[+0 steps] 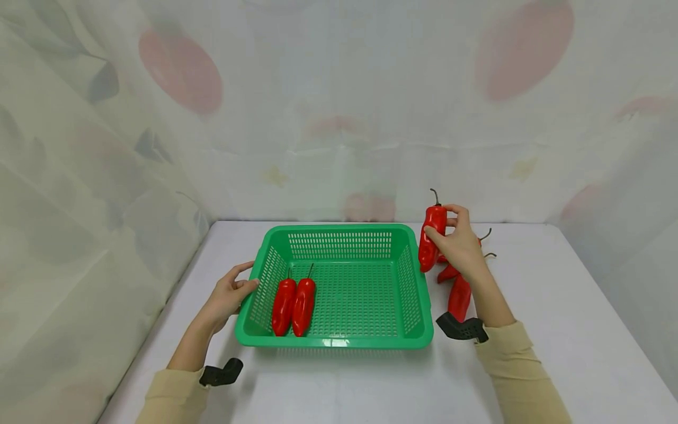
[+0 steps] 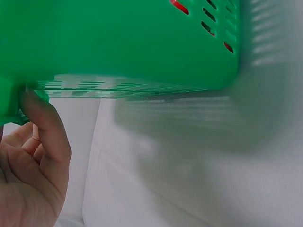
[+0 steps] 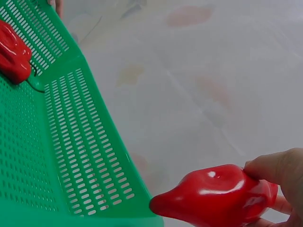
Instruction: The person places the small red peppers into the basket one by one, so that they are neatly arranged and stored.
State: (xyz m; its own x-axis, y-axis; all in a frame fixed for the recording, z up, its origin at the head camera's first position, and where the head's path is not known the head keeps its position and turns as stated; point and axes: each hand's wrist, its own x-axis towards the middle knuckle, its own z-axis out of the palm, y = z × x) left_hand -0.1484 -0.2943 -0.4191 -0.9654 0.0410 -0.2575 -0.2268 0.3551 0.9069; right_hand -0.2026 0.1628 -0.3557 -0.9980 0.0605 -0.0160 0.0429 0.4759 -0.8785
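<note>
A green plastic basket [image 1: 344,342] with slotted walls stands on the table. Two red peppers [image 1: 303,306] lie side by side in its left part, stems toward the back. My left hand [image 1: 226,296] grips the basket's left rim, thumb over the top; in the left wrist view its curled finger [image 2: 49,125] reaches the rim's edge. Beside the right wall, my right hand [image 1: 457,241] holds another red pepper [image 1: 433,235] between thumb and fingers, stem up. In the right wrist view the tip of this held pepper [image 3: 213,196] overlaps the basket's rim.
Several more red peppers [image 1: 459,297] lie on the white table [image 1: 551,306] right of the basket, partly hidden behind the right hand and forearm. A pale patterned cloth [image 1: 339,165] hangs behind the table and along its sides. Each wrist wears a black mount [image 1: 222,374].
</note>
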